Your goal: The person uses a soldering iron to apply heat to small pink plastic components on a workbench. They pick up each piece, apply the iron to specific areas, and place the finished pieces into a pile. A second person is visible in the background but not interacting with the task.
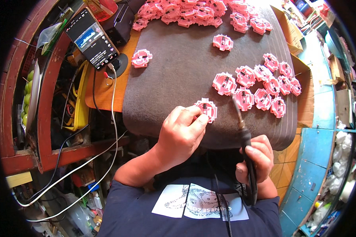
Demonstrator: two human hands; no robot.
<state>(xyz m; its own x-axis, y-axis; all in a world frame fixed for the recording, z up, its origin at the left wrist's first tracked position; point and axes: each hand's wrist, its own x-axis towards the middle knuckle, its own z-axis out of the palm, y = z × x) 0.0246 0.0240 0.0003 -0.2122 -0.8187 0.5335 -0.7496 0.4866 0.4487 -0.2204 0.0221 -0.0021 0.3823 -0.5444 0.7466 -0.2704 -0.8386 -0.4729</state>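
The person's left hand point(184, 128) pinches a pink part point(208, 109) by its near left side, thumb and forefinger pressed together on the rim. The part sits at the near side of the counter point(174, 67), dark centre piece facing up. The right hand point(259, 158) is curled around the dark handle of a slim metal-tipped tool point(245, 136), which looks like a soldering iron. Its tip points away from the body, near 2 parts of the loose group point(271, 85) on the right; whether it touches either cannot be told.

The step in hand appears to be working the tool on the pinched part. To do it well, the left hand should keep its hold low on the outer rim, so that the centre stays open and the fingertips stay clear of a tip that may be hot. The right hand would do best to bring the tip in from the right, steadily, touch only the intended spot and lift straight off, since pink plastic could melt if brushed.

Further out, 2 single parts lie apart, at the left edge point(141, 58) and toward the middle point(223, 42), with a heap point(182, 12) at the far end. The tool's cord should be kept from dragging parts out of place.
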